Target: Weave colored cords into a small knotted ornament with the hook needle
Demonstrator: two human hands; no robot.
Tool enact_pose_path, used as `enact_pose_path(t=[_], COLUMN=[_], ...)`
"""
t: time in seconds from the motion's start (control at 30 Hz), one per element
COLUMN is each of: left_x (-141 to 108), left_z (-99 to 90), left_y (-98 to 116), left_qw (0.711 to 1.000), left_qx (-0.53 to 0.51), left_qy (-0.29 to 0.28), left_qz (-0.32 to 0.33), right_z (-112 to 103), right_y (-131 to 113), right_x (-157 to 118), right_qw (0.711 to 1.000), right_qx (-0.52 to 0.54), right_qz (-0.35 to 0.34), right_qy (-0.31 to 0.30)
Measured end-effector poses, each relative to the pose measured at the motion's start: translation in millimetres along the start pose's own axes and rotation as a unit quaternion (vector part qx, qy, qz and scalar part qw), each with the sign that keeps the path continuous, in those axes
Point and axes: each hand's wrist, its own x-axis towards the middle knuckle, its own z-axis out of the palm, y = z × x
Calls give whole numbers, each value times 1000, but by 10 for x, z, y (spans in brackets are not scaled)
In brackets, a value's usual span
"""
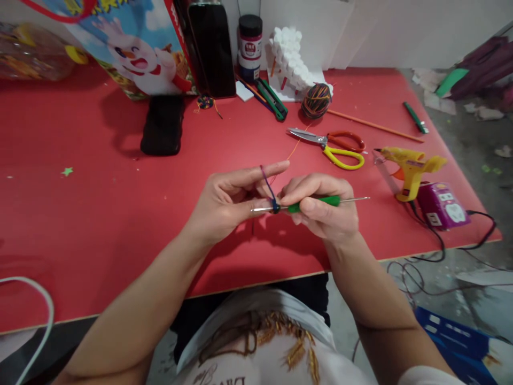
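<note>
My right hand (326, 206) grips a double-ended crochet hook (331, 201) with a green handle and thin metal ends. Loops of dark yarn (275, 205) sit around the hook's left shaft. With thumb and fingers my left hand (236, 198) pinches the small work beside the hook tip, its index finger stretched out and a purple strand running over it. A thin orange strand leads up from the hands towards a multicoloured yarn ball (316, 100). Part of the small work is hidden by my fingers.
Scissors (326, 144) with red and yellow handles lie beyond my right hand. A yellow glue gun (412, 168) and purple box (443, 206) stand at right. Behind are a utility knife (271, 99), an orange stick (377, 126), a black phone (162, 125) and a jar (250, 48).
</note>
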Motion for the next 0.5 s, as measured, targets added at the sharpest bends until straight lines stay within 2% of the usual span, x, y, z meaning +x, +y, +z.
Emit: enact_pose_path(t=[0.07, 0.17, 0.33, 0.5], left_x=[-13, -36, -1, 38], left_z=[54, 90, 45, -6], left_y=[-29, -55, -97, -84], left_qw=[998, 995, 990, 990], left_qx=[-5, -8, -11, 4], left_qy=[51, 87, 90, 72], left_qz=[25, 47, 107, 122], right_z=[79, 203, 280, 247], right_y=[25, 42, 46, 54], right_x=[10, 40, 52, 47], right_qw=[999, 994, 987, 987], right_qx=[11, 44, 67, 80], right_qz=[-29, -18, 48, 58], right_qy=[43, 102, 136, 131])
